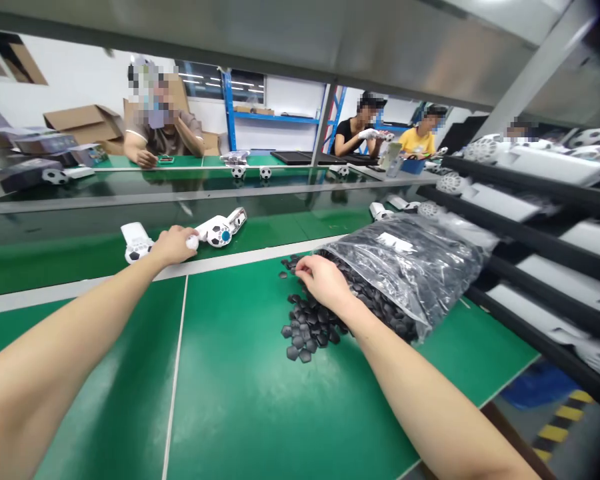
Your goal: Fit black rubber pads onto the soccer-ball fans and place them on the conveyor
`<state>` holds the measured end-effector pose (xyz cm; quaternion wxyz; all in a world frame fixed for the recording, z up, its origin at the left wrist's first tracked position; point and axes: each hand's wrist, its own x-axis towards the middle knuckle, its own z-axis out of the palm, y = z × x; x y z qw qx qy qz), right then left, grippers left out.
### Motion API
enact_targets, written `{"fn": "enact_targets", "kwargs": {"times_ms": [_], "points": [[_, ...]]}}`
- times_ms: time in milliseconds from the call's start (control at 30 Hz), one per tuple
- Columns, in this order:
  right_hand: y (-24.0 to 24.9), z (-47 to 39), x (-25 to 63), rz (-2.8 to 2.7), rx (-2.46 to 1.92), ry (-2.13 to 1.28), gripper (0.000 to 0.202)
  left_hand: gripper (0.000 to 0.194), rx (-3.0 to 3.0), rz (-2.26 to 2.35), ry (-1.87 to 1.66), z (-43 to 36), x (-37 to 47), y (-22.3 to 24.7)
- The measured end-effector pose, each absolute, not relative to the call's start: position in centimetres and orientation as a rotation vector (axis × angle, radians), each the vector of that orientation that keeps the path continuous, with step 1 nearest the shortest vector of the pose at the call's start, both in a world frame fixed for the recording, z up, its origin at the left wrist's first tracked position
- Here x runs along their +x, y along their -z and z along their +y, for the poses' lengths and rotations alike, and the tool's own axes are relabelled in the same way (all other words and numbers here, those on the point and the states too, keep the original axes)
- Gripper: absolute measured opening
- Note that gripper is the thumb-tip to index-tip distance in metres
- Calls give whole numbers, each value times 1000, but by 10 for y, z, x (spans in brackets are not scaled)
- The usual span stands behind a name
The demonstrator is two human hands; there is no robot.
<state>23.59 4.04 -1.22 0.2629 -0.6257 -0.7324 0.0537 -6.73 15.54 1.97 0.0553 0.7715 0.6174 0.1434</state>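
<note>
My left hand (pixel 173 245) is closed on a white part, whose rounded end (pixel 193 242) shows at the fingertips. Beside it on the dark green belt lie a white piece with a football-patterned ball (pixel 136 244) and another football-patterned piece (pixel 219 231) with a blue spot. My right hand (pixel 323 279) has its thumb and fingers pressed together over a pile of black pentagon pieces (pixel 307 323); whatever is between the fingertips is too small to name. The pile spills from the mouth of a clear plastic bag (pixel 410 267) on the green table (pixel 240 400).
Black trays (pixel 545 247) with white parts are stacked at the right. Across the belt (pixel 290 227), several people sit at work. More football-patterned parts (pixel 265 173) stand on the far side. Cartons (pixel 83 127) and boxes are at the left back. A metal beam crosses overhead.
</note>
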Motion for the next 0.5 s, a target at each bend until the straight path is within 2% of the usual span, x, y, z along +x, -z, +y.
{"fn": "enact_targets", "kwargs": {"times_ms": [100,300,400,500], "points": [[16,39,229,-2052,-1675,-184,9,52,2434,1838,-287,147,-62,-21],[30,41,220,-2329,-1621,4,33,57,2489,1714,-8,95,-30,-25],[31,41,216,-2379,-1668,35,26,69,2588,1370,118,52,-17,-27],[30,41,213,-2368,-1676,20,19,61,2711,1100,63,20,-7,-27]]}}
